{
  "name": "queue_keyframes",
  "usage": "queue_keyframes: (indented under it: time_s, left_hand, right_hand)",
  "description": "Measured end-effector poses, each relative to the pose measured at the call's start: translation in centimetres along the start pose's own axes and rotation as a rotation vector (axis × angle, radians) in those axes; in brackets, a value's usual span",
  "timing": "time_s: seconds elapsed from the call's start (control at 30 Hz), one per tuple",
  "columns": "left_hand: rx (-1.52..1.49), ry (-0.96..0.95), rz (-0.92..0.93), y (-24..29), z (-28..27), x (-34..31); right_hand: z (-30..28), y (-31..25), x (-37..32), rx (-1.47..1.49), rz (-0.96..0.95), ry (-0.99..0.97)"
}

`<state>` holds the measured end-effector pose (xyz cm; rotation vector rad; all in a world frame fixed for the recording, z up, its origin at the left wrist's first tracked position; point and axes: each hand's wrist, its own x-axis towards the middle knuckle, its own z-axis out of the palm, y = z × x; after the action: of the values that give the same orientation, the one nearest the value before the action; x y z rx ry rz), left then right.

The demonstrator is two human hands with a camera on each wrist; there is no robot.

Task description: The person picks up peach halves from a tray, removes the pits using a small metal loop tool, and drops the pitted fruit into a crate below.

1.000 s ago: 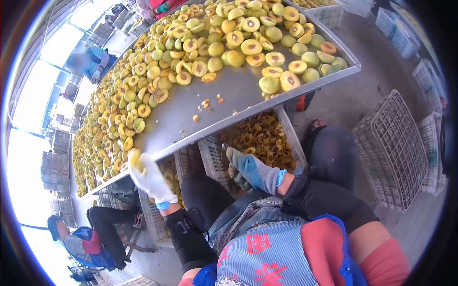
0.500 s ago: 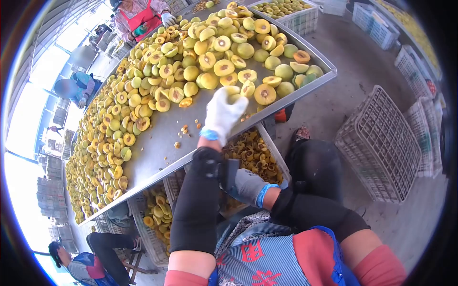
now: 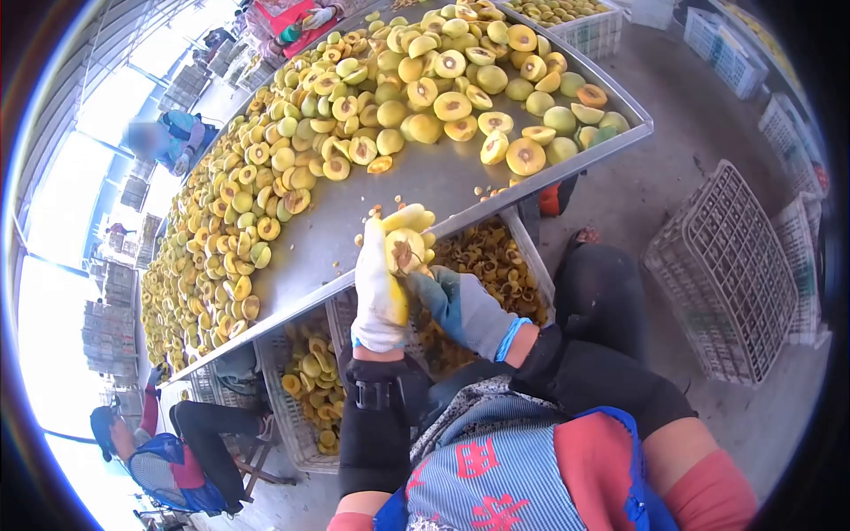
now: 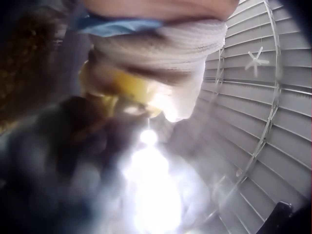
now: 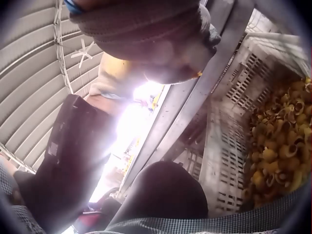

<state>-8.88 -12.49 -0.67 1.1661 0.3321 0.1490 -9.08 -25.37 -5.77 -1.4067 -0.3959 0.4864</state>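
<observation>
In the head view my left hand (image 3: 379, 296), in a white glove stained yellow, holds a yellow peach half (image 3: 405, 251) over the table's near edge. The half's brown pit hollow faces up. My right hand (image 3: 471, 305), in a grey and blue glove, has bent fingers right at the lower side of that half; I cannot tell whether they hold a tool. Loose peach halves (image 3: 425, 128) cover much of the metal table (image 3: 305, 243). The right wrist view shows the back of the right glove (image 5: 146, 39); the left wrist view is blurred and glaring around the left glove (image 4: 156, 53).
Under the near edge stand a crate (image 3: 529, 232) of curled yellow-brown scraps and a crate (image 3: 274, 376) of peach pieces. An upturned grey crate (image 3: 726, 274) is at the right. Other people sit or stand around the table, one seated person (image 3: 168, 460) at lower left.
My left hand first swung right from the table's left near edge to the halves, then came back toward me with a peach half. My right hand rose from the lap to meet it.
</observation>
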Motion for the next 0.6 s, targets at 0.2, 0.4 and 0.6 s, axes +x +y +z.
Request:
queue_keyframes:
  time_s: [0.2, 0.4, 0.6]
  left_hand:
    - [-0.024, 0.115, 0.099, -1.4, -0.1, -1.2]
    - [-0.114, 0.191, 0.155, -1.0, 2.0, -2.3]
    - [-0.136, 0.211, 0.2, -1.4, 2.0, -2.9]
  right_hand:
    - [0.1, -0.3, -0.1, 0.116, 0.008, -0.055]
    - [0.1, -1.1, -0.6, 0.197, 0.1, -0.117]
    - [1.1, 0.3, -0.8, 0.376, 0.069, -0.131]
